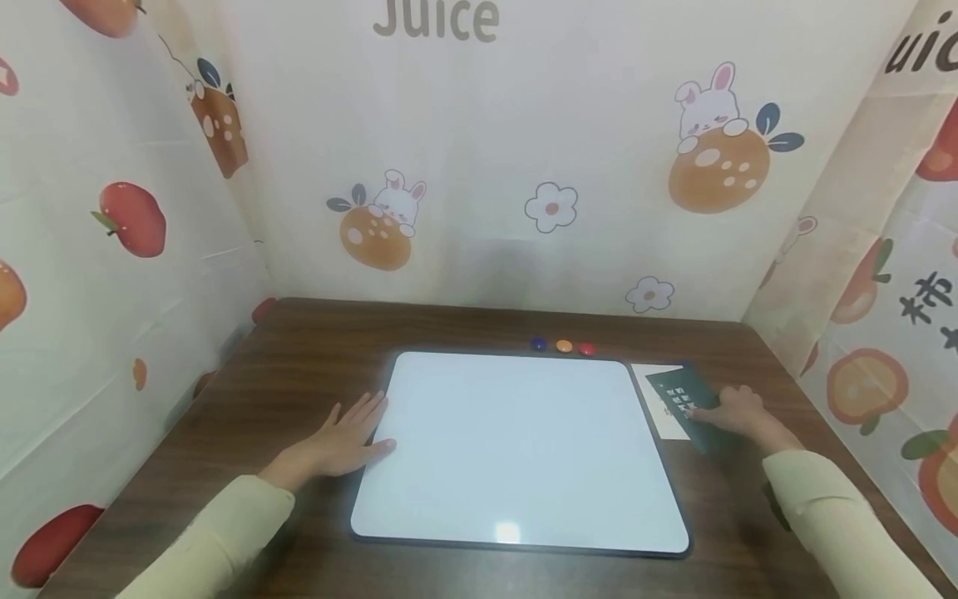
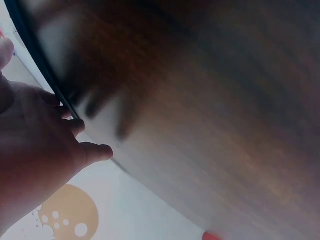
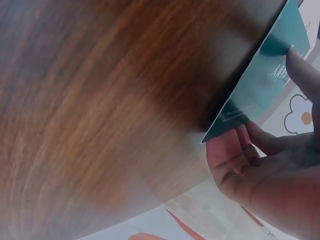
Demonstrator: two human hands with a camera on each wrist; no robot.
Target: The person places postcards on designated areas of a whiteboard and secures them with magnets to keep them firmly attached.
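The right hand (image 1: 741,412) is holding a thin, dark green rectangular card with pale print (image 1: 699,389), its grip narrow around one side: the thumb is pressing on the printed face while the fingers are curling about the edge. How far they are reaching underneath, I cannot tell. The card is lying askew, just right of the whiteboard, partly covering a flat white printed sheet (image 1: 662,416); that overlap is probably why the hand is taking the outer side, where the edge is easier to reach.

The left hand (image 1: 348,437) is gripping nothing: its fingers are spreading wide along the left edge of a large white rectangular board with a dark rim (image 1: 516,449), the thumb reaching over its face. It is seemingly steadying the board.

The board is lying flat on the dark brown wood-grain surface (image 1: 299,358). Three small round pieces, blue (image 1: 539,343), orange (image 1: 565,345) and red (image 1: 587,349), are sitting in a row just beyond its far edge. Wood is showing broadly left of the board, giving room to move; on the right, a narrower strip is running between the card and the white fruit-printed cloth (image 1: 479,125).
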